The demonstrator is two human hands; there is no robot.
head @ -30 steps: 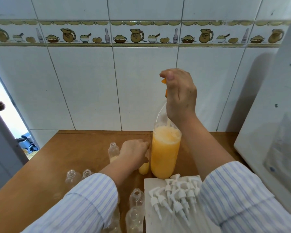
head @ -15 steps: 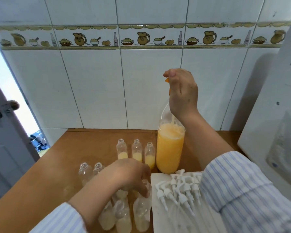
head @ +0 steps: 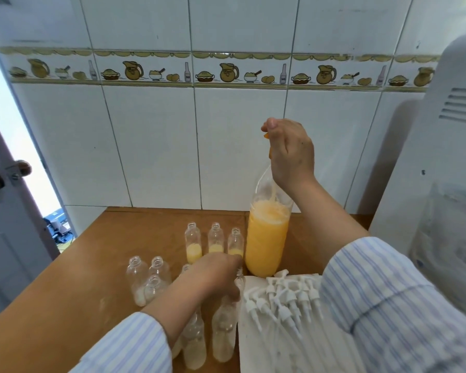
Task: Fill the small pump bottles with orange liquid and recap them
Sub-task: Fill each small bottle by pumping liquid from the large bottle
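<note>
Three small clear plastic pump bottles (head: 215, 242), uncapped and upright, stand in a row towards the far side of the wooden desk (head: 73, 286), each with a shallow layer of orange liquid at the bottom. Just to their right stands the tall clear plastic bottle of orange liquid (head: 267, 238), roughly two-thirds full and frothy on top. The right hand (head: 289, 152) is up at the top of it, fingers clenched around an orange pump top (head: 267, 138) that mostly hides inside the grip; a thin tube runs down from there into the liquid.

Nearer, the left hand (head: 213, 275) reaches over a cluster of uncapped small clear bottles, its fingers curled around the neck of one clear small bottle (head: 223, 327) that stands beside the white sheet. More uncapped clear bottles (head: 145, 281) stand to the left of the hand, some with a pale residue at the base.

On the near right, a bunch of white plastic pump caps with long dip tubes (head: 285, 302) lies on a white sheet (head: 248, 345), partly covered by the striped blue-and-white sleeve (head: 388, 305).

Behind the desk rises a white tiled wall (head: 156, 146) with a border of jugs and bowls. A large white appliance (head: 436, 184) stands at the right, a grey door (head: 3, 238) at the far left.
</note>
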